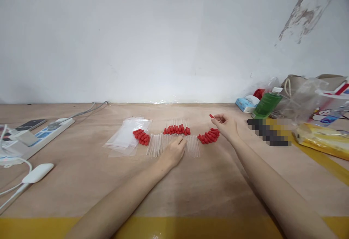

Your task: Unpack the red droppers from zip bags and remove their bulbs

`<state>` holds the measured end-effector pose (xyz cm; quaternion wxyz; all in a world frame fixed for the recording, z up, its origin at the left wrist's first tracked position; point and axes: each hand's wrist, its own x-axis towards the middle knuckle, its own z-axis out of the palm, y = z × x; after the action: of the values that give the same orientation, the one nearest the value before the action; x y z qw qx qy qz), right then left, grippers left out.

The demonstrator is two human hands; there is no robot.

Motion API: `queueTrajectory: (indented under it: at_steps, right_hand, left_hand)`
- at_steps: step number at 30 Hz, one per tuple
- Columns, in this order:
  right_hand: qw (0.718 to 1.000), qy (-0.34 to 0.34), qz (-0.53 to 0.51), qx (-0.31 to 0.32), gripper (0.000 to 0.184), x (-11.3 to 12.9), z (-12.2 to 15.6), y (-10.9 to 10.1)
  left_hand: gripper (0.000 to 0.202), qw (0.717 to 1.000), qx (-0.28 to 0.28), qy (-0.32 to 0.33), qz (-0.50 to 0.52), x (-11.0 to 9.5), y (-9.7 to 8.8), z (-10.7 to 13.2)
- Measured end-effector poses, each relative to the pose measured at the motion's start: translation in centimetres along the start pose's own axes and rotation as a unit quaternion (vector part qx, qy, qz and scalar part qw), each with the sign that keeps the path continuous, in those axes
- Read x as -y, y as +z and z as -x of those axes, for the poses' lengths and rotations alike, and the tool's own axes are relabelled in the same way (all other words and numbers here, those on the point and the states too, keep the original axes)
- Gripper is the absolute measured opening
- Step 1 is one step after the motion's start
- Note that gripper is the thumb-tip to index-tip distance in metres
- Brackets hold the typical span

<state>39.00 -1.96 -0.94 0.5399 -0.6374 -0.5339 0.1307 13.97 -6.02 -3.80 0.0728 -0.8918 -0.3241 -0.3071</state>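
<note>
My right hand (225, 124) is raised a little above the table, thumb and fingertips pinching a small red dropper bulb (211, 116). Just below it, a curved row of red bulbs (208, 136) lies on the wood. My left hand (176, 151) rests with curled fingers over thin clear tubes (156, 146) laid side by side; what its fingertips grip is hidden. Behind that hand, more red bulbs (176, 129) form a middle row, with further clear tubes (178, 122) beyond them. A third cluster of bulbs (141, 137) sits at the left, beside clear plastic bags (120, 137).
At left are a white power strip (50, 133), a phone (30, 125) and a white cable adapter (38, 173). On the right stand a green liquid bottle (266, 104), a blue tissue pack (245, 104), a yellow packet (321, 140) and plastic bags (302, 93). The wall closes the back.
</note>
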Motion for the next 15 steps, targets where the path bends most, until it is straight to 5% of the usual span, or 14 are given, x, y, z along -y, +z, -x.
queueTrajectory:
  at_steps: [8,15]
  right_hand:
    - [0.983,-0.008,0.168,0.072,0.027,0.4,0.8,0.3]
    - [0.955,-0.034,0.268,0.121,0.026,1.1,1.0,0.5]
  left_hand:
    - [0.012,0.996,0.021,-0.012,0.080,-0.9,0.3,-0.1]
    - [0.033,0.994,0.015,0.002,0.111,-1.3,-1.1,0.4]
